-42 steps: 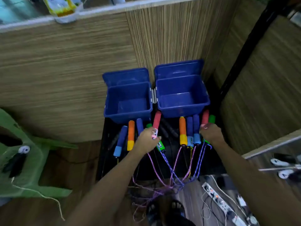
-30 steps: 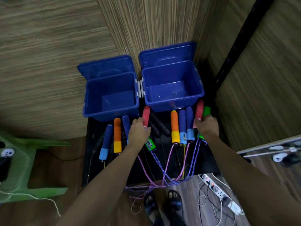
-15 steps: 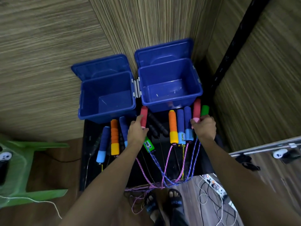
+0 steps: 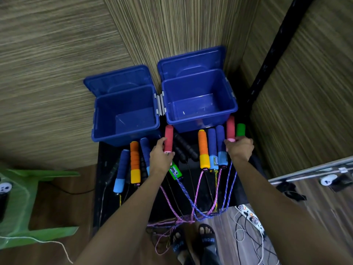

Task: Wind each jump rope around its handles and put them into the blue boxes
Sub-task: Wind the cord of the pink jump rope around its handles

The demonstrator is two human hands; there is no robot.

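Observation:
Two open blue boxes, the left box (image 4: 99,119) and the right box (image 4: 232,104), stand empty at the back of a black table (image 4: 103,169). Several jump-rope handles lie in a row in front of them. My left hand (image 4: 160,159) grips a red foam handle (image 4: 168,137) near its lower end. My right hand (image 4: 239,149) grips the other red handle (image 4: 230,127), beside a green handle (image 4: 240,130). Orange (image 4: 202,148) and blue (image 4: 220,142) handles lie between my hands. Braided pink and purple ropes (image 4: 191,213) hang over the table's front edge.
Wood-grain walls close in behind and to the right. A green plastic stool (image 4: 23,207) stands at the left. A power strip (image 4: 252,219) with loose cables lies on the floor at the right. My sandalled feet (image 4: 193,241) are below the tangled ropes.
Both hands slid up from the rope ends onto the two red handles and closed round them. The view tilted down and drew closer to the table.

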